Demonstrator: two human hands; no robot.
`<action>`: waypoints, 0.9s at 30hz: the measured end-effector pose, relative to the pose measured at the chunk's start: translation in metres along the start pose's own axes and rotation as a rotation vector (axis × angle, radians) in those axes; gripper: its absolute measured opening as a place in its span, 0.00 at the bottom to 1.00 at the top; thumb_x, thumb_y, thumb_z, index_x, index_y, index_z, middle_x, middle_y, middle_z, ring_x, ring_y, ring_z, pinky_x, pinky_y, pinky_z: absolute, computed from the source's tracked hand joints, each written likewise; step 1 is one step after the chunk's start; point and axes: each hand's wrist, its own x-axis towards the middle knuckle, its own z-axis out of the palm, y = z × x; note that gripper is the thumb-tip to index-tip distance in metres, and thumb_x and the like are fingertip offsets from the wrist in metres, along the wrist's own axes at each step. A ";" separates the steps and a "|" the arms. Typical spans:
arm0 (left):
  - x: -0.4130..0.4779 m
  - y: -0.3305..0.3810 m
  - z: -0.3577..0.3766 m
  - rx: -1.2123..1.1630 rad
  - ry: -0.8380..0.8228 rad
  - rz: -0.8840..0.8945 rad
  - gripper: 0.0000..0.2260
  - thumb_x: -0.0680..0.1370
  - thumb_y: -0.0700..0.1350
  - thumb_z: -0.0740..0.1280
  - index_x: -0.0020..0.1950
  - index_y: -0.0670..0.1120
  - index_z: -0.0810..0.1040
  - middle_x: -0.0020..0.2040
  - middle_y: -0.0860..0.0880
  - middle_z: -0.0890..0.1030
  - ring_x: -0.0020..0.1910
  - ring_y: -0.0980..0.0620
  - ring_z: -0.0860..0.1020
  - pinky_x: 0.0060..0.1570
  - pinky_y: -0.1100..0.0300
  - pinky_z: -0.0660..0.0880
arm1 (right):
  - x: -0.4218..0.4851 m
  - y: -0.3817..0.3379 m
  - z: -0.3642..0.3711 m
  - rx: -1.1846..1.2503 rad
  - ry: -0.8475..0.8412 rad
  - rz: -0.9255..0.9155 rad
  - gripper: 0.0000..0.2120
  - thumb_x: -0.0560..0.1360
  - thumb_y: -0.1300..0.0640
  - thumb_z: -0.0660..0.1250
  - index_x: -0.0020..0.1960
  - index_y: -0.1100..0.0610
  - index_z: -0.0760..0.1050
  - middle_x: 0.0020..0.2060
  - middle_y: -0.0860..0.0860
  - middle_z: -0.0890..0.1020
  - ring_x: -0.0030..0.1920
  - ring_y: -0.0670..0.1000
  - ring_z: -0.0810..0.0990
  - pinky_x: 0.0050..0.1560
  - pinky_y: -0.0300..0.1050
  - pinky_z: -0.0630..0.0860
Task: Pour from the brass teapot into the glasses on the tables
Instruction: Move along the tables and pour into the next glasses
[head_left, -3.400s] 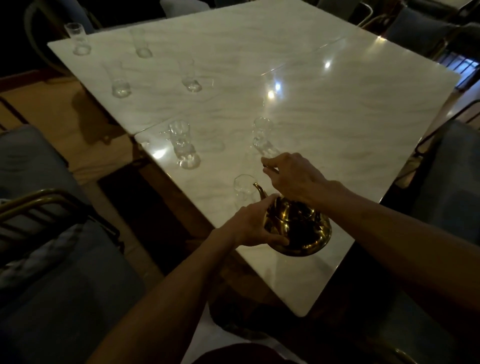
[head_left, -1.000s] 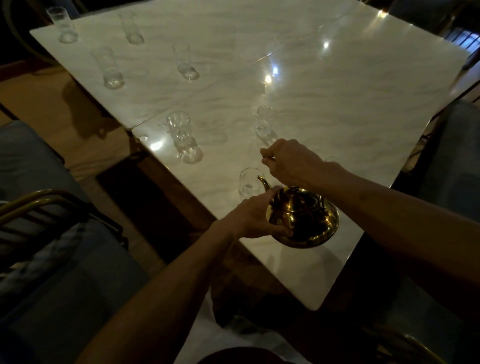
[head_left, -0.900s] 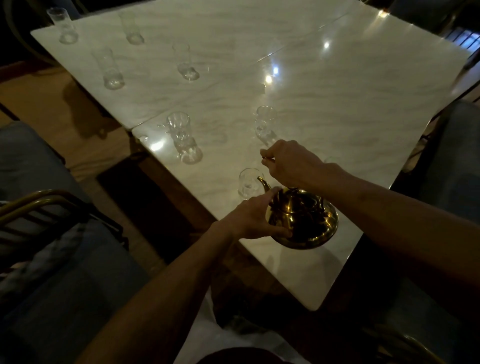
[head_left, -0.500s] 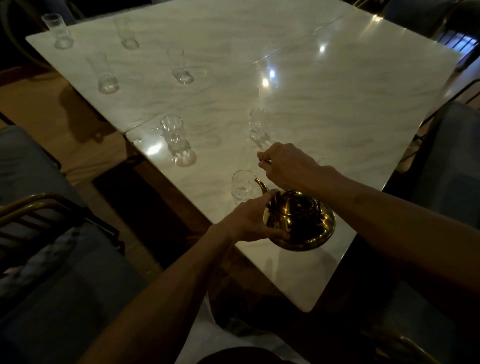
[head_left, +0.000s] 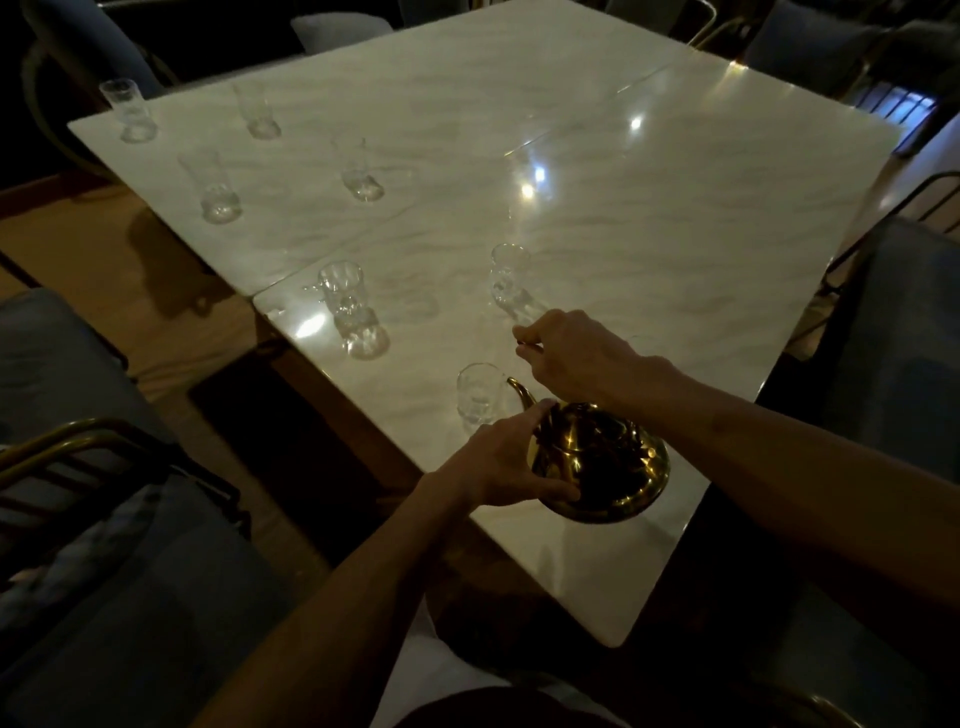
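At the near corner of the front desk (head_left: 597, 582), the brass teapot (head_left: 602, 467) is held tilted, with its spout (head_left: 521, 393) just beside the rim of the nearest glass (head_left: 478, 397). The right hand (head_left: 576, 358) is closed around the thin handle above the pot. The left hand (head_left: 511, 462) is spread against the pot's side and underside, fingers curled, steadying it.

Progress assessment: pouring is in hand at the nearest glass. The dim light makes fill levels hard to read, so which glasses already hold liquid cannot be told. Two further glasses stand on the same desk: one to the left (head_left: 345, 301) and one beyond the right hand (head_left: 509, 280). Four more (head_left: 358, 169) stand well apart on the adjoining far desk (head_left: 441, 93). Judged from the layout, the far group probably remains to be served.
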 end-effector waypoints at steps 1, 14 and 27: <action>0.000 -0.001 -0.001 0.003 0.004 0.009 0.47 0.69 0.57 0.78 0.80 0.52 0.54 0.72 0.49 0.73 0.71 0.49 0.71 0.70 0.49 0.69 | -0.001 -0.001 -0.001 0.007 -0.001 -0.003 0.13 0.81 0.56 0.61 0.61 0.58 0.78 0.54 0.57 0.82 0.47 0.52 0.81 0.45 0.40 0.73; 0.022 0.009 -0.057 0.091 0.046 0.180 0.43 0.65 0.54 0.82 0.74 0.48 0.66 0.68 0.48 0.76 0.66 0.49 0.74 0.63 0.59 0.70 | 0.009 0.003 -0.032 0.227 0.192 0.025 0.18 0.79 0.53 0.62 0.68 0.52 0.73 0.67 0.52 0.75 0.67 0.52 0.74 0.65 0.48 0.71; 0.140 -0.005 -0.156 0.094 -0.178 0.334 0.49 0.61 0.62 0.79 0.77 0.51 0.61 0.71 0.50 0.73 0.69 0.50 0.73 0.67 0.45 0.73 | 0.105 0.002 -0.084 0.218 0.412 0.209 0.18 0.79 0.55 0.63 0.68 0.54 0.73 0.67 0.53 0.75 0.68 0.52 0.73 0.66 0.48 0.70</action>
